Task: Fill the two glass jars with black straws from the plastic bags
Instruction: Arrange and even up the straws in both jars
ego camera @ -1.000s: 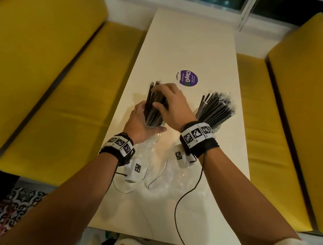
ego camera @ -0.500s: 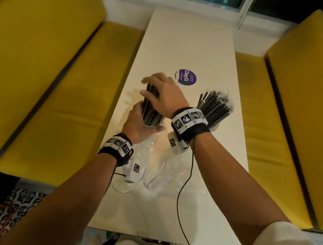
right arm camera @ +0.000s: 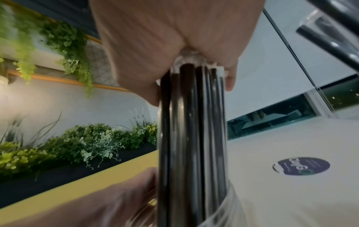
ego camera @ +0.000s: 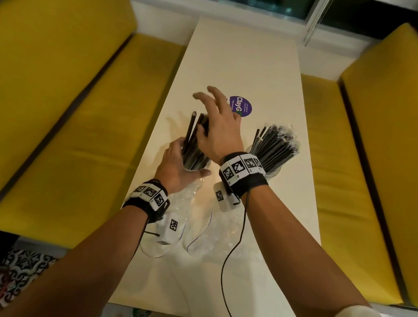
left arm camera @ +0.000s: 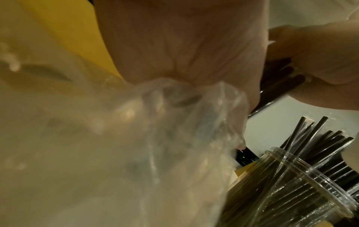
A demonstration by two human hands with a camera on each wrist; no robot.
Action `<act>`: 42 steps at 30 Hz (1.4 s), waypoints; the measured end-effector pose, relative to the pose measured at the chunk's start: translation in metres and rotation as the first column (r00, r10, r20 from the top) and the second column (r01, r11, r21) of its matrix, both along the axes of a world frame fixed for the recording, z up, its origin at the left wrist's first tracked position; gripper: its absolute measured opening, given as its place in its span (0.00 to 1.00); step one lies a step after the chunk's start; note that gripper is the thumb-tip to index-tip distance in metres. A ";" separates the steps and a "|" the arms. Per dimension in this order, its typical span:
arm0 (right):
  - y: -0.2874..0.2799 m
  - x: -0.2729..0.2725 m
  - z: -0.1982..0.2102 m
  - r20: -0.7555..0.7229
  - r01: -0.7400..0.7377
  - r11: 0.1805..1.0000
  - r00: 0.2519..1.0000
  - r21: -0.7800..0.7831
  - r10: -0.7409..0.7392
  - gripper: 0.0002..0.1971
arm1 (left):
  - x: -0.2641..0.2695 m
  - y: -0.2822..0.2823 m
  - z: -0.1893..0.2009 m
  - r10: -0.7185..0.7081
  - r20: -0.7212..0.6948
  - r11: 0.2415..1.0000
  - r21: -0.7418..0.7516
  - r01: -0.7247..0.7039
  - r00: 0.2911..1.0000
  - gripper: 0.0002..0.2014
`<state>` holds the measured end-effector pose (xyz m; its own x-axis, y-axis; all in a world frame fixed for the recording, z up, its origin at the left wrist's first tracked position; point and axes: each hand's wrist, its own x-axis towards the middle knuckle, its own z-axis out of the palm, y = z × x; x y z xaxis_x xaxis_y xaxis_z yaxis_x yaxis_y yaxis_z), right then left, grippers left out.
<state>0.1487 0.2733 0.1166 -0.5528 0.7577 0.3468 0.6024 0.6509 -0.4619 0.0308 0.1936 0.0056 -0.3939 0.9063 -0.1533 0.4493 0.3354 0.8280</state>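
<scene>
Black straws standing bundled in the left glass jar on the white table; second jar to the right, already packed with straws whose tops carry thin clear wrappers. Left hand curled round the near jar's wall, steadying it. Right hand spread wide over the bundle, palm pressing on the straw tops, fingers straight and gripping nothing.

Probably featherlight, these straws: thin, smooth, glossy tubes, stiff along the length yet easily kinked if squeezed hard. Likely slippery against one another, so prone to fanning out or sliding; best taken as a loose bunch near the middle, or tapped down from above with a flat palm. Jars clear, rigid, round, with a ridged screw neck; heavier than the contents but liable to tip under a sideways push, hence best held low round the body.

Crumpled clear plastic bags lying near the table's front edge: soft, filmy, crinkled, seemingly empty. Purple round sticker beyond the jars.
</scene>
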 end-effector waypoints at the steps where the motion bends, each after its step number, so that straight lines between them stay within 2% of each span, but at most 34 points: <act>1: 0.000 0.000 0.004 0.065 -0.014 1.000 0.998 0.024 0.012 0.34 | 0.000 0.000 0.000 0.005 -0.001 1.000 -0.004 -0.005 1.000 0.59; 3: 0.001 -0.003 0.007 0.164 -0.053 0.998 0.985 0.042 0.046 0.29 | 0.001 0.000 0.002 0.001 -0.009 1.000 -0.015 -0.002 1.000 0.60; 5: 0.004 -0.006 0.007 0.169 -0.098 0.995 0.981 -0.010 0.098 0.22 | 0.001 0.000 0.003 0.003 -0.018 1.000 -0.021 -0.004 1.000 0.59; 8: 0.008 -0.007 0.005 -0.020 -0.102 0.991 0.995 -0.081 0.101 0.11 | 0.000 0.000 0.000 -0.009 -0.026 0.999 -0.037 0.008 1.000 0.58; 11: 0.005 -0.005 0.005 -0.277 -0.052 0.993 0.961 -0.103 0.022 0.05 | -0.002 0.001 -0.001 -0.020 -0.031 0.999 -0.030 0.019 0.999 0.58; 12: 0.003 -0.004 0.003 -0.273 -0.043 0.994 0.962 -0.102 0.014 0.06 | -0.001 0.000 0.001 -0.020 -0.038 0.999 -0.028 0.018 0.999 0.58; 13: 0.001 -0.004 0.001 -0.165 -0.028 0.996 0.986 -0.083 0.014 0.07 | 0.000 -0.001 0.003 -0.017 -0.045 1.000 -0.023 0.016 0.999 0.59; 14: -0.001 -0.004 -0.001 0.013 -0.012 0.999 1.000 -0.045 0.013 0.10 | 0.001 -0.002 0.004 -0.017 -0.049 1.000 -0.019 0.016 0.999 0.59; 15: 0.000 -0.003 -0.002 0.173 -0.007 1.000 0.985 -0.018 0.010 0.15 | 0.001 -0.001 0.005 -0.020 -0.049 1.000 -0.020 0.019 0.999 0.59; 16: 0.001 -0.002 -0.001 0.251 -0.007 1.000 0.968 -0.018 0.012 0.19 | 0.002 -0.002 0.005 -0.024 -0.047 0.999 -0.023 0.023 0.999 0.58; 18: 0.006 0.001 0.006 0.225 -0.009 0.999 0.974 -0.040 0.017 0.24 | 0.002 -0.002 0.006 -0.035 -0.045 0.999 -0.017 0.034 0.998 0.57; 20: 0.007 0.004 0.006 0.206 -0.008 1.000 0.979 0.021 0.004 0.25 | 0.001 -0.003 0.006 -0.034 -0.042 0.999 -0.020 0.033 0.999 0.58; 23: 0.001 0.006 -0.007 0.304 -0.080 0.995 0.951 0.067 0.056 0.24 | 0.002 -0.004 0.008 -0.031 -0.062 0.999 -0.023 0.029 0.998 0.58; 27: 0.002 0.006 -0.014 0.309 -0.084 0.994 0.949 0.068 0.059 0.26 | 0.003 -0.005 0.008 -0.047 -0.068 0.999 -0.012 0.046 0.997 0.58; 31: 0.001 0.004 -0.015 0.207 -0.045 0.997 0.978 0.058 0.032 0.18 | 0.002 -0.004 0.011 -0.054 -0.063 0.998 -0.028 0.052 0.997 0.61; 34: -0.002 0.009 -0.004 0.168 -0.040 0.999 0.985 0.028 0.035 0.25 | 0.000 -0.002 0.020 -0.086 -0.031 0.991 -0.102 0.082 0.996 0.71; 36: -0.003 0.020 0.015 0.035 -0.018 1.000 0.999 0.010 0.018 0.25 | 0.000 -0.005 0.031 -0.108 -0.033 0.983 -0.154 0.102 0.994 0.79; 37: -0.001 0.028 0.025 -0.048 -0.001 1.000 0.999 -0.003 0.001 0.23 | 0.002 -0.008 0.039 -0.093 -0.050 0.989 -0.119 0.087 0.994 0.79; 38: 0.003 0.039 0.034 -0.136 0.025 1.000 0.990 -0.015 -0.026 0.20 | 0.004 -0.013 0.047 -0.050 -0.081 0.999 -0.021 0.048 0.995 0.74; 39: 0.008 0.052 0.042 -0.214 0.057 0.998 0.975 -0.028 -0.062 0.16 | 0.008 -0.018 0.054 0.027 -0.124 0.990 0.144 -0.009 0.992 0.63; 40: 0.015 0.067 0.049 -0.259 0.091 0.995 0.961 -0.042 -0.099 0.13 | 0.012 -0.025 0.061 0.129 -0.172 0.934 0.352 -0.061 0.977 0.48; 41: 0.023 0.083 0.055 -0.254 0.119 0.991 0.958 -0.055 -0.129 0.12 | 0.020 -0.031 0.068 0.237 -0.199 0.842 0.531 -0.098 0.951 0.35; 42: 0.031 0.100 0.059 -0.195 0.136 0.989 0.970 -0.058 -0.145 0.12 | 0.029 -0.037 0.075 0.301 -0.204 0.756 0.646 -0.103 0.932 0.25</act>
